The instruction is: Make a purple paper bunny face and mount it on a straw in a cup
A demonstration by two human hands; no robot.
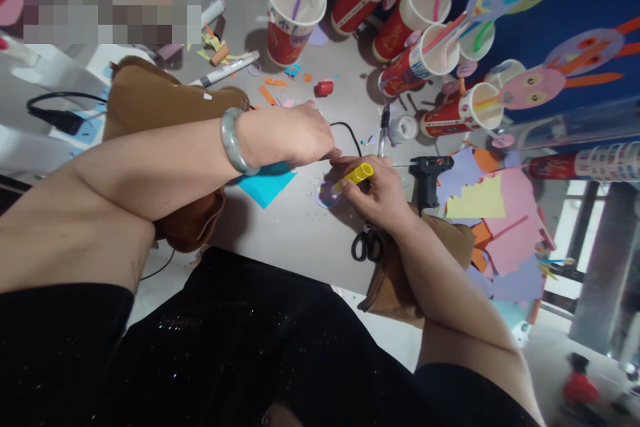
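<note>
1. Right grip (384,197): grasping a yellow marker (356,177), its lower end at a purple paper circle (324,196) just beside the fingers.
2. Left grip (295,133): nearby; cannot tell whether it holds anything.
3. Scissors (367,247): toward the desk's (300,247) near edge.

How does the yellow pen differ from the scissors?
The yellow pen is gripped in the right hand; the scissors lie unheld. The pen is a straight tube, while the scissors show two loops. The pen is yellow; the scissors are black-handled. Both are handheld tools.
</note>
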